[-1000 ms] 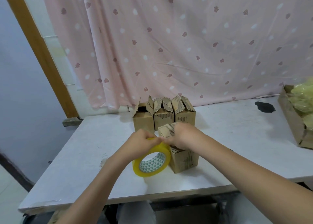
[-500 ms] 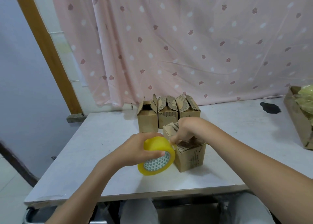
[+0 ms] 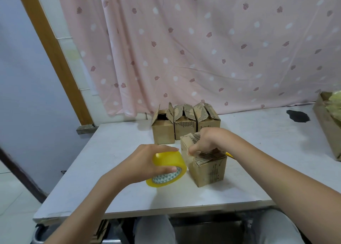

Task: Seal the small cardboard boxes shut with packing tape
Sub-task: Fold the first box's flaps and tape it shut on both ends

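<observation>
A small cardboard box (image 3: 208,170) stands near the table's front edge, its top flaps folded down. My right hand (image 3: 208,142) presses on those flaps, fingertips pinched at the box's left top edge. Just left of the box my left hand (image 3: 147,160) grips a yellow roll of packing tape (image 3: 167,168), tilted, its lower rim on the table. The tape's free end toward the box is too thin to make out. Three more small boxes (image 3: 184,127) stand in a row behind, flaps open and upright.
The white table (image 3: 110,170) ends close to my body. A larger cardboard box (image 3: 326,125) with yellowish contents sits at the right edge. A dark stain (image 3: 297,115) marks the far right tabletop. A pink patterned curtain (image 3: 203,49) hangs behind.
My left hand has shifted from pinching the tape end at the box to gripping the roll from above and drawing it leftward and down. My right hand stays on the box top.
</observation>
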A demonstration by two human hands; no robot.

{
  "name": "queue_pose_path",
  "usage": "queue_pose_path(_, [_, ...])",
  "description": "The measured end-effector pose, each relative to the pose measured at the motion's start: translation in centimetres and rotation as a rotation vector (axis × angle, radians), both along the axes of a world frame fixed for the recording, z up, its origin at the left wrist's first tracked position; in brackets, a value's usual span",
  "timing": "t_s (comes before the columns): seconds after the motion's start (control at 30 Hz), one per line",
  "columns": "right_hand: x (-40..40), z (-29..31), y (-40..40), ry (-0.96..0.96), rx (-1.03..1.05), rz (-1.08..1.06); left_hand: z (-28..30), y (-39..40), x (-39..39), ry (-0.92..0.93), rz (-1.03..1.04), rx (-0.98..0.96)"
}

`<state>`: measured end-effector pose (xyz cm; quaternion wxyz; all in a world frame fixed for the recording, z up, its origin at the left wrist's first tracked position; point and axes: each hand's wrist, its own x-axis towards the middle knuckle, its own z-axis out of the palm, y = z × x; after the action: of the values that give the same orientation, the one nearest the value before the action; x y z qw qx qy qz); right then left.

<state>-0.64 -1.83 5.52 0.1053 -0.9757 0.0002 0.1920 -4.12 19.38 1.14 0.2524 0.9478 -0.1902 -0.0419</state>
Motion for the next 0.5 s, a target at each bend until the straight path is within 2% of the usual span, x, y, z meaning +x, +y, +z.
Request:
queue_pose_path(0.1, [0.1,0.0,0.0,0.012,0.022,-0.005,0.0,0.2,-0.2,0.023,0.004,-0.011])
queue_pose_path(0.27, [0.1,-0.4,-0.1,0.015,0.068,-0.046,0.9,0.0,0.7,0.045,-0.019,0.116])
queue_pose_path(0.43, [0.2,-0.7,-1.1,0.001,0.167,-0.103,1.2,0.0,1.4,0.085,-0.009,0.238])
queue_pose_path(0.5, [0.5,-0.7,-1.7,0.017,0.250,-0.138,1.4,0.1,1.2,0.086,-0.008,0.213])
